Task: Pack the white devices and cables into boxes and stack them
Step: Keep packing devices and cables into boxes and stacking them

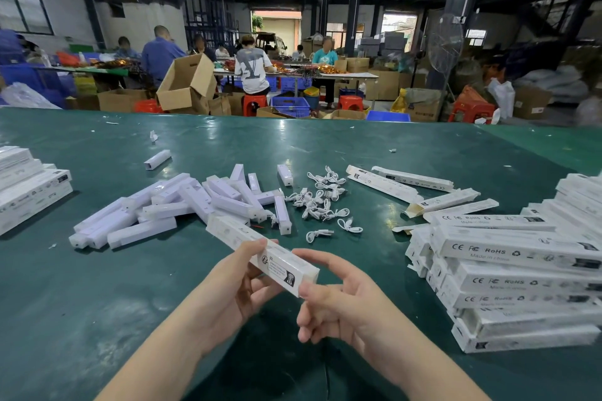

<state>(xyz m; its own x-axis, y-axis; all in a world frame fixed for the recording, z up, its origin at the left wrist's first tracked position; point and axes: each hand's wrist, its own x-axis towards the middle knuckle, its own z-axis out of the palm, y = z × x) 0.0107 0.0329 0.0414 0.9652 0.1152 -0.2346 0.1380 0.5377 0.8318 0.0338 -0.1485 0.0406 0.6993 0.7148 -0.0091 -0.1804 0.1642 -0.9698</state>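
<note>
Box (264, 254) lies between our hands, long axis from 10 to 4 o'clock; left hand (237, 290) grips its middle, right hand (338, 299) pinches the near end, above the desk (97, 303).

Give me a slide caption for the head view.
Both hands hold a long white box above the green table.

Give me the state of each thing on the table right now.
Held box: gripped by left hand, right hand at its near end.
Devices: loose pile, unpacked.
Cables: coiled, loose.
Right boxes: stacked.
Left boxes: stacked.
</note>
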